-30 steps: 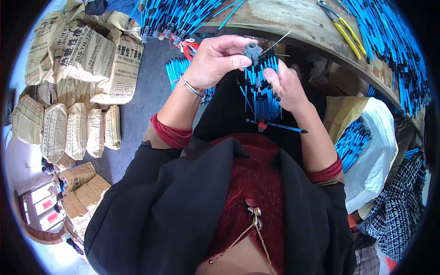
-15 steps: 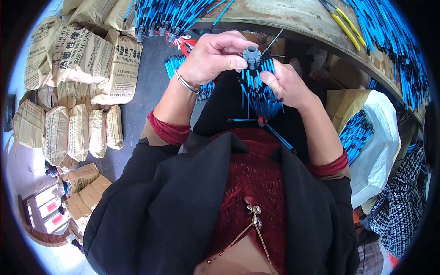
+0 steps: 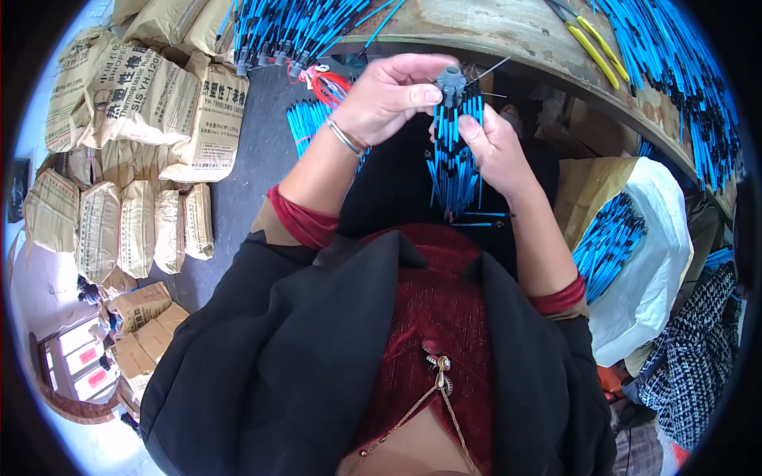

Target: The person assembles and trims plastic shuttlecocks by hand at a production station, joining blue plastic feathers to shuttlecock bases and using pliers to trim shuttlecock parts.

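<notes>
In front of me is a bundle of thin blue rods with black sections (image 3: 454,178), topped by a grey, toothed, hollow round fitting (image 3: 452,82). My left hand (image 3: 394,95) is closed at the fitting, its thumb against the near left side and its fingers curled behind. Around the upper right of the bundle wraps my right hand (image 3: 494,149), thumb lying on the rods and other fingers mostly hidden. Thin dark spokes stick out past the fitting on the right. A couple of rods (image 3: 482,214) point sideways at the bundle's lower end.
A wooden table (image 3: 508,36) curves across the top, bearing blue rod bundles (image 3: 663,79) and yellow-handled pliers (image 3: 594,51). At right, a white sack (image 3: 659,246) holds more rods. Brown paper sacks (image 3: 119,95) stack at left. Red strings (image 3: 325,83) hang near another bundle (image 3: 305,123).
Both hands and the bundle have shifted slightly right. The rods at its lower end have swung from slanting to nearly level.
</notes>
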`<action>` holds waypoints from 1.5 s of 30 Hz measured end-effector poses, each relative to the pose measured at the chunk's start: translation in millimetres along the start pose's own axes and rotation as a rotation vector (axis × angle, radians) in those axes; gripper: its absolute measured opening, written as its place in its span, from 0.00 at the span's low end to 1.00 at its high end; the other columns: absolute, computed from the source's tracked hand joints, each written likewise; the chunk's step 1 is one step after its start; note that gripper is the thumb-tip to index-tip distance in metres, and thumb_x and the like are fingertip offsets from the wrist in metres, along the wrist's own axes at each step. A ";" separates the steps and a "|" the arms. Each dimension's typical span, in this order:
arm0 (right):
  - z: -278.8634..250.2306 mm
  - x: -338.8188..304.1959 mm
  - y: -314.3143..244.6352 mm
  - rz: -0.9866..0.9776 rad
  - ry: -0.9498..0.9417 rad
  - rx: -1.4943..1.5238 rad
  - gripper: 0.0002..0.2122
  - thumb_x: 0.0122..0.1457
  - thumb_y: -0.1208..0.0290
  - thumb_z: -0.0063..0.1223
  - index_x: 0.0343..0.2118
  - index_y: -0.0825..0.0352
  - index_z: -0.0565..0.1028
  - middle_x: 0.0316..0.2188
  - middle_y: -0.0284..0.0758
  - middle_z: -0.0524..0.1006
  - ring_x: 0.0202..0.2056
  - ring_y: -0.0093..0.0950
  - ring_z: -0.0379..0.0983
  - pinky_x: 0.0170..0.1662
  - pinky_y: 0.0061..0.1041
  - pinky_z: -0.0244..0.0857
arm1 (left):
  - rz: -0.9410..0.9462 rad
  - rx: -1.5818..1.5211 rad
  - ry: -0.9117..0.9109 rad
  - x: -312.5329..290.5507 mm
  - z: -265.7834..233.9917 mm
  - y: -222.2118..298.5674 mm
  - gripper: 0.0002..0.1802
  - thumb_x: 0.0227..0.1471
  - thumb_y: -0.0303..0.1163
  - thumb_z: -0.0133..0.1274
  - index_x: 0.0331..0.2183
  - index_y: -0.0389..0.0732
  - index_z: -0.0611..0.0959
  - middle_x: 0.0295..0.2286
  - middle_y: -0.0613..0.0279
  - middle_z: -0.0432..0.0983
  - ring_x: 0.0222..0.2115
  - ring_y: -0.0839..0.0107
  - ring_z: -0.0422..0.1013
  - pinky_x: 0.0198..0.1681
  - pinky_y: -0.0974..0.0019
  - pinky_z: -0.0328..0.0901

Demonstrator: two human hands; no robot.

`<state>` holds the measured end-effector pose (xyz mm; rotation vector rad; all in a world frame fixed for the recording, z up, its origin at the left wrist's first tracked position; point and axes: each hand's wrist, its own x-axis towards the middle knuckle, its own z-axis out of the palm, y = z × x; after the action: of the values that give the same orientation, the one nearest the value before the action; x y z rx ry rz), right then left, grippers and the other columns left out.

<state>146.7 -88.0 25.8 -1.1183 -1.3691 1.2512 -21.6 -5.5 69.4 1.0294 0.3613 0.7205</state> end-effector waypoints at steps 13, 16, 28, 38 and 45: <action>34.4 6.6 -5.1 0.045 0.412 -0.263 0.13 0.58 0.63 0.45 0.35 0.71 0.68 0.26 0.48 0.73 0.29 0.46 0.70 0.32 0.37 0.64 | 0.301 0.678 0.704 2.6 41.2 -37.8 0.25 0.42 0.27 0.59 0.44 0.29 0.73 0.21 0.69 0.73 0.22 0.87 0.64 0.24 0.80 0.61; 44.8 2.2 3.1 -0.320 0.640 -0.390 0.11 0.56 0.65 0.47 0.33 0.71 0.68 0.24 0.49 0.72 0.27 0.47 0.70 0.29 0.38 0.63 | 0.293 0.630 0.688 -4.7 32.4 -35.8 0.24 0.43 0.25 0.59 0.45 0.30 0.74 0.21 0.73 0.70 0.21 0.87 0.61 0.24 0.81 0.60; 29.4 28.0 -5.4 -0.218 0.116 -0.515 0.09 0.59 0.67 0.41 0.31 0.69 0.66 0.21 0.47 0.71 0.27 0.48 0.69 0.28 0.39 0.62 | 0.332 0.419 0.560 -28.8 5.8 -13.5 0.22 0.44 0.21 0.57 0.44 0.31 0.75 0.24 0.73 0.70 0.24 0.87 0.61 0.27 0.81 0.59; 40.3 24.5 4.9 -0.153 0.092 -0.425 0.14 0.60 0.62 0.40 0.28 0.70 0.65 0.21 0.51 0.71 0.28 0.51 0.68 0.30 0.44 0.61 | 0.083 0.416 0.546 -37.4 4.6 3.0 0.18 0.46 0.23 0.56 0.42 0.32 0.76 0.32 0.68 0.74 0.31 0.84 0.67 0.35 0.80 0.63; 25.1 27.5 -2.7 -0.171 -0.128 -0.455 0.14 0.61 0.62 0.36 0.29 0.69 0.67 0.19 0.45 0.71 0.24 0.45 0.70 0.29 0.36 0.63 | 0.044 0.383 0.323 -43.5 -4.5 8.9 0.19 0.48 0.22 0.52 0.45 0.32 0.72 0.35 0.57 0.75 0.36 0.76 0.70 0.40 0.73 0.64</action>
<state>117.8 -64.6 29.1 -1.2064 -1.8670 0.9231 -58.8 -29.9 72.6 1.2847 0.7807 0.8807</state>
